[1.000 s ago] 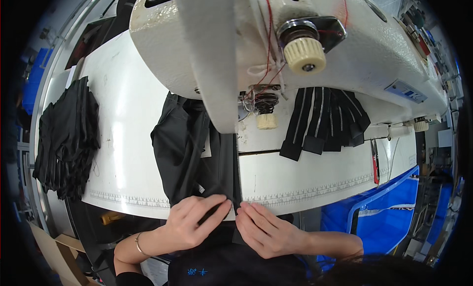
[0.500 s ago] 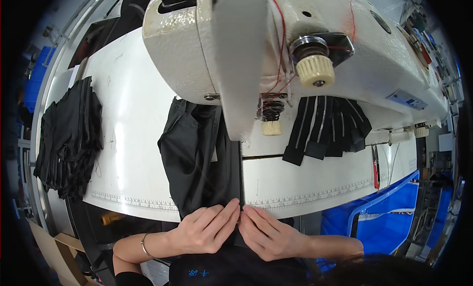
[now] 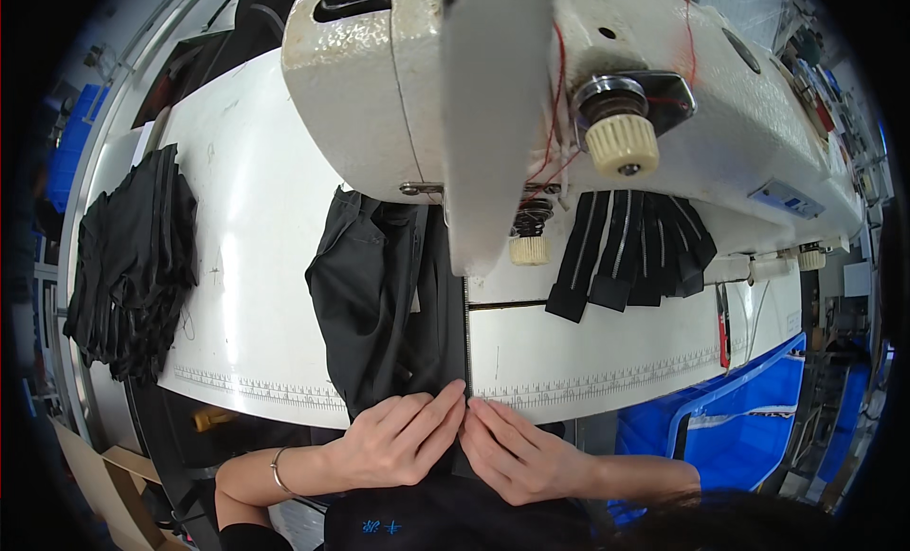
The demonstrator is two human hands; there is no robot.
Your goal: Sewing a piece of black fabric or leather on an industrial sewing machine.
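Here's the left hand [image 3: 403, 439], thumb and fingers pinching the black fabric piece [image 3: 374, 304] right at the front edge of the desk [image 3: 246, 266]! The right hand [image 3: 519, 456] pinches just beside it, fingertips nearly meeting, at the near end of the metal-toothed zipper [image 3: 467, 347] along the fabric's right border. That rumpled piece lies across the desk, far end beneath the white sewing machine [image 3: 365, 115]. To the right, a fan of black zippers [image 3: 618, 252], then a red-handled tool [image 3: 724, 338]; far left, a pile of black cloth [image 3: 133, 266].
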